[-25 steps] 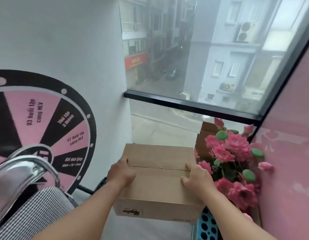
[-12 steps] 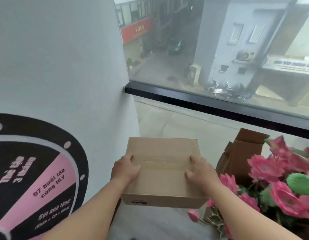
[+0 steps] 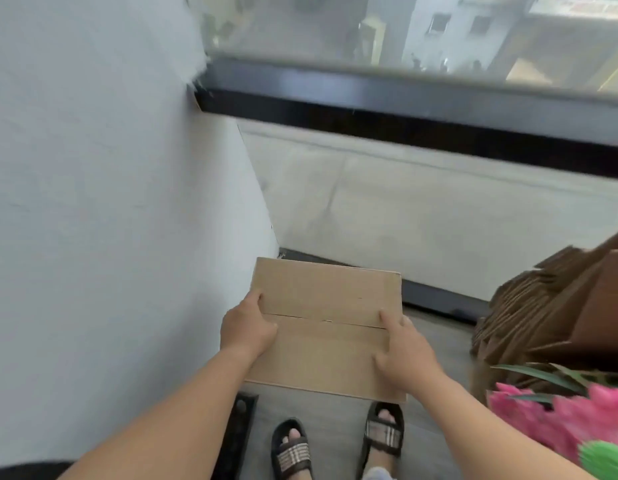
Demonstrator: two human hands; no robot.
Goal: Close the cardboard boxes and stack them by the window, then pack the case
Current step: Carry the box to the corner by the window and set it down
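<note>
Head view: closed cardboard box held low by both hands, in the corner under the window.

My left hand (image 3: 246,332) clasps the left edge of the cardboard box (image 3: 326,327), thumb on top by the flap seam; my right hand (image 3: 406,355) clasps the right edge, fingers spread over the lid. The box sits between them, flaps shut and level, just ahead of my sandals (image 3: 338,441). I cannot tell whether it touches the floor. To do this well, I judge I should keep it level, set it square into the corner where the white wall (image 3: 110,202) beyond my left hand meets the window frame (image 3: 404,109), and keep it clear of the stacked flat cardboard (image 3: 529,306) and pink flowers (image 3: 557,417) beyond my right hand.
</note>
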